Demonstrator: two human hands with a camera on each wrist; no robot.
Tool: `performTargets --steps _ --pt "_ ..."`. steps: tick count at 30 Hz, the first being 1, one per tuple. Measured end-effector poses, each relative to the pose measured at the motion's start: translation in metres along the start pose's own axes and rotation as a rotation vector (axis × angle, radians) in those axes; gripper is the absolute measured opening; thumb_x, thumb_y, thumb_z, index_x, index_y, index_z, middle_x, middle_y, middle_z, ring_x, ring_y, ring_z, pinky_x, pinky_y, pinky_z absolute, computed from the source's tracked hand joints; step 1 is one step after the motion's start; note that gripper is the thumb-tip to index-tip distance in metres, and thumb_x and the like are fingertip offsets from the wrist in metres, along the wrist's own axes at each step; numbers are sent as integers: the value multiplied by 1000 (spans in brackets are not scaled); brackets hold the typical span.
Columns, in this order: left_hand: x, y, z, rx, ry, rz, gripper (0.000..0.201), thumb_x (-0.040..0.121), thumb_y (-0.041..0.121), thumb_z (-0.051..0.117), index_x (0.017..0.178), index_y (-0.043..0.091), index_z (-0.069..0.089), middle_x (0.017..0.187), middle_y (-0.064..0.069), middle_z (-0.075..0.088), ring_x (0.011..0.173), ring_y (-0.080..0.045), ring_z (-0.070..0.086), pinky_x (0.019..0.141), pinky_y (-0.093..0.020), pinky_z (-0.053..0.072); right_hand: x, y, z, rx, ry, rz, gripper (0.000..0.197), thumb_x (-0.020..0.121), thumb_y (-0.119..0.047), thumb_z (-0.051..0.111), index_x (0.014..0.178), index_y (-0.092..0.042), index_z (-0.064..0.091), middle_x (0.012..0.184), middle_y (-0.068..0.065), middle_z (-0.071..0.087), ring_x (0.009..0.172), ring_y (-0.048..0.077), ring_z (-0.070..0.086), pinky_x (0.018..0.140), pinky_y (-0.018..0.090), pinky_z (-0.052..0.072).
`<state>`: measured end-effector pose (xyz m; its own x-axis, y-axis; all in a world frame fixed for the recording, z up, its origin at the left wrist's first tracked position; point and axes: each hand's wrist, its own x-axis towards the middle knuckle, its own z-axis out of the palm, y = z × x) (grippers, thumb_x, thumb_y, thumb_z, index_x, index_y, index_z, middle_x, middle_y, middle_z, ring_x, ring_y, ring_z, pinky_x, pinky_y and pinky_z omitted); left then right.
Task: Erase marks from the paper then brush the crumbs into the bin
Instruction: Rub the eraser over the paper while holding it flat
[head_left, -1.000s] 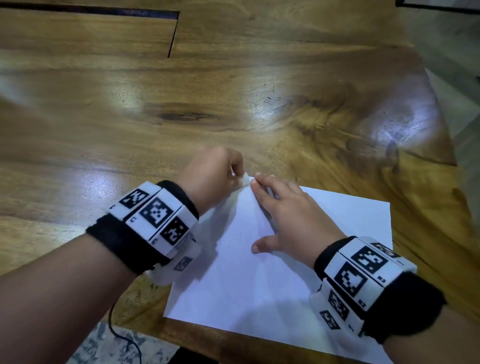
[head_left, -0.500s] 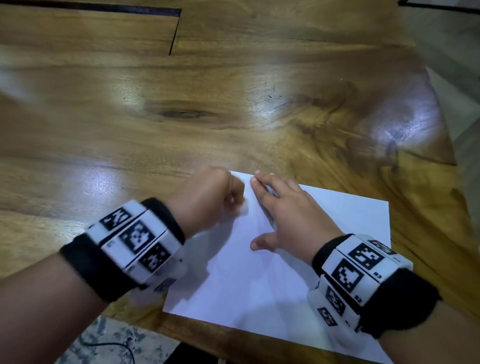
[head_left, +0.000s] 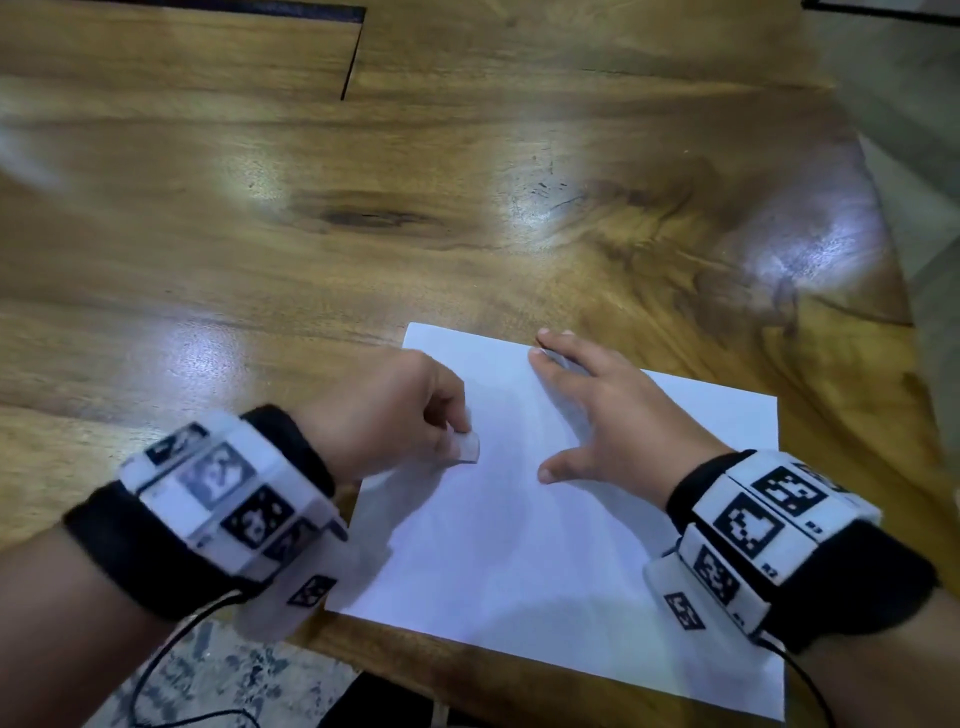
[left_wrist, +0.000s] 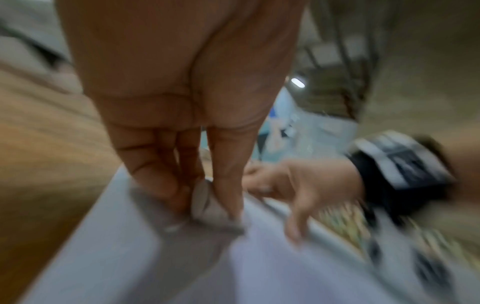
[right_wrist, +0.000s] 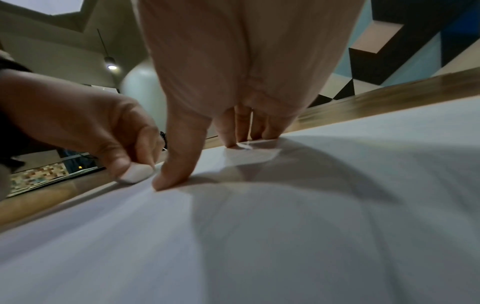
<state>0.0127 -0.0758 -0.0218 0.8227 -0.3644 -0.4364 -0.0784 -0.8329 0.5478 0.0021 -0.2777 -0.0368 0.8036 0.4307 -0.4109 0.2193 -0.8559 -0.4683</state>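
Note:
A white sheet of paper (head_left: 519, 545) lies on the wooden table (head_left: 363, 234) near its front edge. My left hand (head_left: 395, 415) pinches a small white eraser (head_left: 466, 448) between thumb and fingers and holds it against the paper's left part. The same eraser (right_wrist: 136, 172) shows in the right wrist view, and the eraser (left_wrist: 205, 203) is blurred in the left wrist view. My right hand (head_left: 608, 415) lies flat with straight fingers pressing the paper near its far edge, thumb spread. I see no marks or crumbs on the sheet. No bin is in view.
The table's front edge (head_left: 467, 670) runs just below the paper, with speckled floor (head_left: 234, 675) beneath. A dark seam (head_left: 353, 57) cuts the tabletop at the far left. The table's right edge (head_left: 883, 234) slants down the right side.
My left hand has slid with the eraser from the paper's far left corner toward me along the sheet. The right hand has stayed pressed on the paper.

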Motion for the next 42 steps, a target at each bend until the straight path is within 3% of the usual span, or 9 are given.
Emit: performTargets --steps 5,10,16,22,28,31,34,40,42 --pt "32 1 -17 -109 163 -92 10 71 12 73 78 16 67 58 5 59 54 -12 52 47 -14 37 0 -1 4 11 -3 7 107 69 -38 80 150 -26 11 156 -16 -1 140 1 -3 99 4 -1" --pt "40 20 -5 69 252 0 9 75 16 70 83 13 68 71 -2 60 67 -18 52 55 -25 29 0 -2 4 -19 6 1 108 68 -42 79 150 -25 11 155 -15 -1 141 4 -1 100 6 0" --pt "6 8 4 132 -41 119 11 67 23 77 75 16 72 76 2 71 68 -10 57 62 -14 40 0 -4 3 -19 0 1 107 70 -42 78 151 -25 10 156 -14 -2 140 3 -3 98 5 -1" --pt "49 27 -11 117 263 109 8 73 10 69 79 7 71 80 -10 71 77 -23 62 63 -25 37 0 -4 4 -16 12 -5 108 68 -41 79 151 -24 12 156 -13 1 139 3 -1 99 5 0" --pt "16 17 7 169 -13 170 8 72 22 73 75 15 71 64 8 54 56 -2 43 56 -9 30 0 -4 4 -19 10 -1 107 69 -41 79 151 -24 12 156 -13 -1 141 5 -2 102 8 1" --pt "34 21 -2 132 118 122 5 73 13 70 78 14 71 63 5 55 64 -12 52 60 -19 32 0 -3 4 -27 7 -2 108 69 -41 78 151 -23 10 156 -12 -2 141 6 -2 102 8 0" --pt "52 26 -9 122 218 122 3 74 9 68 73 12 69 64 1 58 64 -14 52 47 -16 30 1 -3 5 -37 6 1 109 68 -43 78 151 -24 9 156 -11 0 140 7 1 102 9 3" --pt "22 13 2 208 -106 229 6 72 21 72 75 16 70 72 3 65 57 -5 47 53 -5 31 0 -3 5 -34 -2 10 109 69 -44 78 151 -25 9 156 -14 -3 140 6 -1 104 10 3" --pt "32 16 -2 194 -30 198 5 74 16 69 79 16 70 77 0 69 65 -11 52 59 -10 36 0 -3 4 -32 -3 10 108 69 -44 77 151 -25 9 156 -14 -3 140 5 -2 104 10 3"
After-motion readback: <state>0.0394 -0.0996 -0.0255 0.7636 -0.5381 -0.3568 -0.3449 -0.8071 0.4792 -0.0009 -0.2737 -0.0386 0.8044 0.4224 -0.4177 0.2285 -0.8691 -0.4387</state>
